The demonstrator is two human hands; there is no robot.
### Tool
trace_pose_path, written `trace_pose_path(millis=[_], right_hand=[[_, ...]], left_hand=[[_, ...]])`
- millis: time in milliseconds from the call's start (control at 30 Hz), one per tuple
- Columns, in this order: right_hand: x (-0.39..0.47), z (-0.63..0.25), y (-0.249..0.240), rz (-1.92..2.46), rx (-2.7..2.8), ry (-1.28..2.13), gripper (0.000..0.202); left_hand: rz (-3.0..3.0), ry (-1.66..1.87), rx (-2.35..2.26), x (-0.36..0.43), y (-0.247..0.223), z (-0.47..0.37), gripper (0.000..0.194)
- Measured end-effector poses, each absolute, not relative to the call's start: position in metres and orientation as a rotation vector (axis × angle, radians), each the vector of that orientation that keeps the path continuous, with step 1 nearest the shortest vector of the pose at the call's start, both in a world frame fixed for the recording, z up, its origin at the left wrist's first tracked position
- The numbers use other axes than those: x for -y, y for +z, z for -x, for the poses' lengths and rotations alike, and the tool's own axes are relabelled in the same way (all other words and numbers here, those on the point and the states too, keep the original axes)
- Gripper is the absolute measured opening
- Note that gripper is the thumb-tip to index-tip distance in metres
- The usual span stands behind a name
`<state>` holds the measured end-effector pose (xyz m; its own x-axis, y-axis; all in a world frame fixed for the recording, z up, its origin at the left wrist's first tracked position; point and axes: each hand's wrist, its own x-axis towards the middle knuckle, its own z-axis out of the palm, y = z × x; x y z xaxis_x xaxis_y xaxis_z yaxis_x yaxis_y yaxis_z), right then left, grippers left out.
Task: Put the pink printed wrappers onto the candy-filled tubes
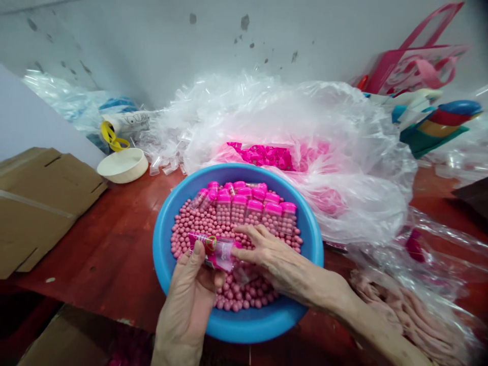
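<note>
My left hand (190, 284) grips a small clear plastic container (223, 252) with bright pink printing, thumb on top and fingers underneath. At the container's right end, the thumb and fingers of my right hand (263, 249) close around a pink part; its exact shape is partly hidden. Both hands are over a blue basin (163, 223) holding many round pink beads (194, 219). Several clear containers (239, 207) with pink caps, filled with beads, lie on the beads toward the far side of the basin.
Behind the basin, a large clear plastic bag (290, 112) holds bright pink pieces (267, 156). At left are a white round dish (124, 165), yellow scissors handles (112, 137) and a cardboard box (41, 203). Crumpled pinkish cloth (407, 305) lies at right on the red table (102, 244).
</note>
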<state>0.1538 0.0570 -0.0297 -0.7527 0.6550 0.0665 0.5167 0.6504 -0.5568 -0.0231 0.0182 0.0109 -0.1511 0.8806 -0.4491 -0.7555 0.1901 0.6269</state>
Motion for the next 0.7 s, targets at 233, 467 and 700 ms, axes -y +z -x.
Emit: trace_pose_path(millis=[233, 467, 700], right_hand=[[-0.053, -0.157, -0.038, 0.912, 2.62, 0.796, 0.048], [-0.049, -0.141, -0.042, 1.15, 2.31, 0.742, 0.046], [-0.022, -0.112, -0.038, 1.22, 2.191, 0.783, 0.057]], left_hand=[[-0.175, 1.452, -0.94, -0.018, 0.009, 0.025, 0.023], [-0.145, 1.473, -0.973, -0.019, 0.004, 0.027, 0.024], [-0.13, 1.499, -0.975, -0.018, 0.0, 0.027, 0.024]])
